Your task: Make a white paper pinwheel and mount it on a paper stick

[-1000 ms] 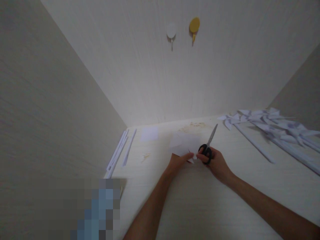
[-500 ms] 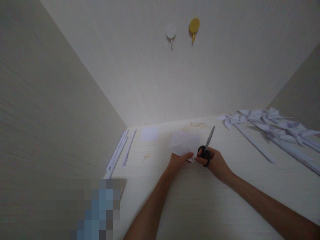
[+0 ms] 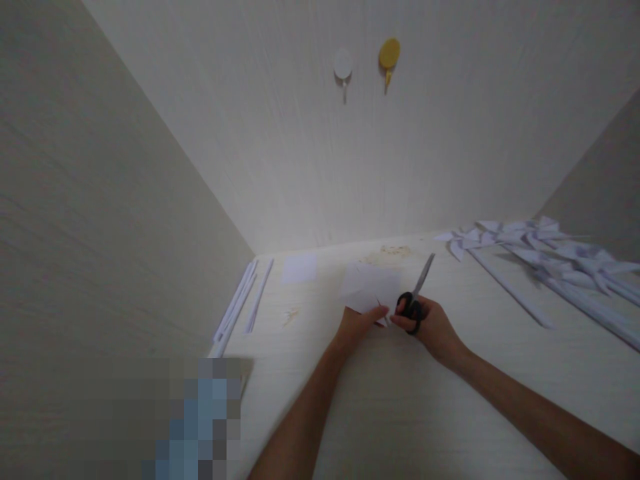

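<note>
My left hand (image 3: 361, 325) grips a white sheet of paper (image 3: 369, 285) at its near edge, thumb on top and the other fingers underneath. A slit shows in the paper close to the thumb, and another fine line near its far corner. In my right hand (image 3: 431, 327) is a pair of scissors (image 3: 411, 310) with black handles, the blades together and pointing away from me. The right thumb and fingertips are right beside the paper's near corner; whether they touch it I cannot tell.
Several rolled paper sticks (image 3: 235, 303) lie along the left wall. A square paper sheet (image 3: 299, 268) rests near the back. Several paper pinwheels (image 3: 540, 247) on sticks are piled at the right. Small tan pieces (image 3: 395, 251) lie by the back wall, where a white hook (image 3: 343, 65) and yellow hook (image 3: 389, 55) hang.
Almost nothing differs. The whole view has shifted very slightly; both hands keep their hold on the paper and the scissors.
</note>
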`<action>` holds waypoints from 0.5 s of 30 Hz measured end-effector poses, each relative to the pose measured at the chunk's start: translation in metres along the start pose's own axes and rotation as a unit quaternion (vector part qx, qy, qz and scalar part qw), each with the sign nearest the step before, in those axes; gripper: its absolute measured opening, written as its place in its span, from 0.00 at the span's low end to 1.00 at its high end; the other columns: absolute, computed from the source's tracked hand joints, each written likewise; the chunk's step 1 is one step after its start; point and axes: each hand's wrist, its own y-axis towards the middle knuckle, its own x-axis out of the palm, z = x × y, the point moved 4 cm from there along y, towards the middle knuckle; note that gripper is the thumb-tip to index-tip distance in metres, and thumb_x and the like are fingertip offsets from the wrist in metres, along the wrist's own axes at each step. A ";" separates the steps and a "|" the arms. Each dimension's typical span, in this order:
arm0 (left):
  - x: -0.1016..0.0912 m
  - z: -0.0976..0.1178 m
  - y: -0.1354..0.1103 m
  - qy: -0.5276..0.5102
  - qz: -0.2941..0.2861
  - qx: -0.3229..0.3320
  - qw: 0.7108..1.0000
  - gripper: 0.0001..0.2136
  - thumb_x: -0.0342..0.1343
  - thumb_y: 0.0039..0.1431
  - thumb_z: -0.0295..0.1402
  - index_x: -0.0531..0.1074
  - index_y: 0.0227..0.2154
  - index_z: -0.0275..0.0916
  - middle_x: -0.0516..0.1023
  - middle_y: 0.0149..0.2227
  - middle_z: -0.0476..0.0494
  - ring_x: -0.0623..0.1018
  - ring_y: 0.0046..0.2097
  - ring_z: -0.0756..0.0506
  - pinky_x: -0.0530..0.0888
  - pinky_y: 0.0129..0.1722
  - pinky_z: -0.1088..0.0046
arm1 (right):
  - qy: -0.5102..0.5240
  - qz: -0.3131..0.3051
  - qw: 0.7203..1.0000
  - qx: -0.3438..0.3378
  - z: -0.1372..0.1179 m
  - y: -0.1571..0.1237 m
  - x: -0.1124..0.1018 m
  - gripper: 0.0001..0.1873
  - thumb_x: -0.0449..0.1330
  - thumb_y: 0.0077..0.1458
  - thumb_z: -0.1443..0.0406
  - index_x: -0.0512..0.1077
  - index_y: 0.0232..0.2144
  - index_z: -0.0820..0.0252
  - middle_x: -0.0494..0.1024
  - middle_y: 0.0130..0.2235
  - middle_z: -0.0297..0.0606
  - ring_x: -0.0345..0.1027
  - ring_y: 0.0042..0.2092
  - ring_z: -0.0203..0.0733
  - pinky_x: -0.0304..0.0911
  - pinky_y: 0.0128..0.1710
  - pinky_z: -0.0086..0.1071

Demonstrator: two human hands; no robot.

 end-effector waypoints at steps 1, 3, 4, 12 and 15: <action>0.000 -0.001 0.000 0.000 -0.002 -0.001 1.000 0.04 0.55 0.37 0.27 0.69 0.21 0.36 0.73 0.24 0.48 0.71 0.24 0.50 0.69 0.22 0.76 | -0.005 0.004 1.000 0.001 0.000 0.000 0.000 0.08 0.61 0.33 0.69 0.63 0.19 0.61 0.62 0.18 0.26 0.54 0.21 0.29 0.51 0.20 0.23; 0.001 -0.004 0.001 0.000 -0.007 -0.001 1.000 0.03 0.55 0.38 0.28 0.68 0.20 0.35 0.72 0.24 0.48 0.70 0.23 0.51 0.69 0.21 0.76 | -0.015 0.012 1.000 0.003 -0.001 -0.001 0.000 0.08 0.60 0.33 0.69 0.63 0.19 0.61 0.62 0.18 0.26 0.54 0.21 0.29 0.51 0.19 0.23; 0.001 -0.006 0.002 0.003 -0.009 0.000 1.000 0.03 0.55 0.38 0.28 0.68 0.20 0.35 0.72 0.24 0.48 0.70 0.23 0.51 0.69 0.21 0.76 | -0.016 0.016 1.000 0.003 -0.001 -0.002 0.000 0.08 0.60 0.33 0.69 0.63 0.19 0.61 0.62 0.18 0.26 0.54 0.21 0.29 0.51 0.20 0.23; 0.000 -0.008 0.003 0.052 -0.004 0.008 0.999 0.04 0.55 0.40 0.31 0.67 0.17 0.36 0.71 0.21 0.48 0.69 0.21 0.51 0.68 0.21 0.75 | 0.013 0.011 1.000 0.018 0.000 -0.002 0.001 0.11 0.61 0.35 0.63 0.62 0.20 0.60 0.59 0.16 0.25 0.50 0.18 0.28 0.47 0.16 0.24; -0.002 -0.004 0.000 0.022 0.010 0.023 0.999 0.04 0.57 0.37 0.30 0.69 0.20 0.37 0.73 0.25 0.45 0.72 0.28 0.47 0.69 0.28 0.72 | 0.009 0.011 1.000 -0.006 -0.001 -0.002 0.000 0.12 0.62 0.33 0.64 0.61 0.18 0.60 0.60 0.16 0.25 0.51 0.19 0.28 0.48 0.18 0.24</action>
